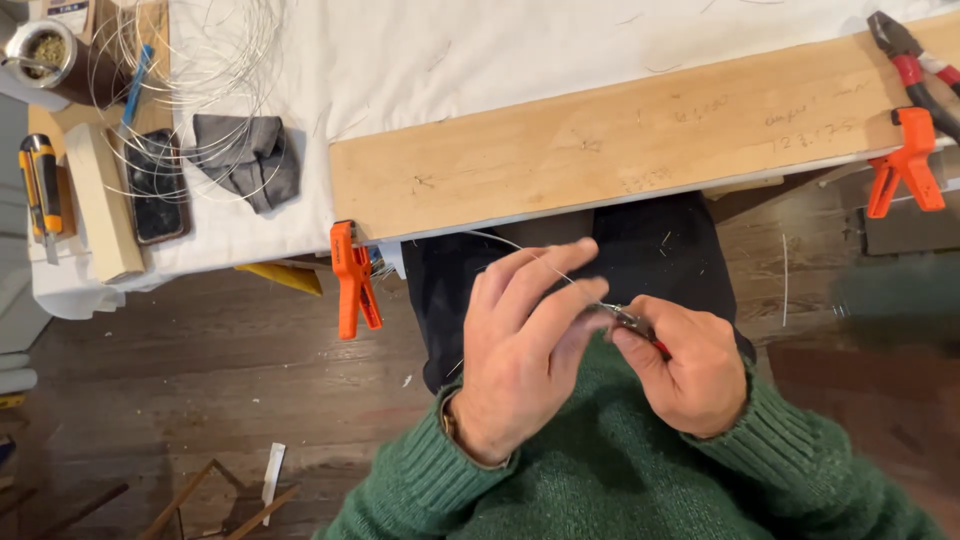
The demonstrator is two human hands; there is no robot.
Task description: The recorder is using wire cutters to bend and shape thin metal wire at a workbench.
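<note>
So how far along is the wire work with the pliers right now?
Set up: a wooden board is fixed to the table edge by two orange clamps, and a wire coil lies on the white cloth. In hand: the left hand pinches a thin wire while the right hand grips small pliers at its end. No finished wire piece is visible, so shaping seems early.

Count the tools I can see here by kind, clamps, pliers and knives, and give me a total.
Orange spring clamps: 2, one at the board's left end, one at its right end
Pliers: 2, a small pair in the right hand, a red-handled pair on the board
Utility knives: 1, yellow and black
Total: 5
</note>
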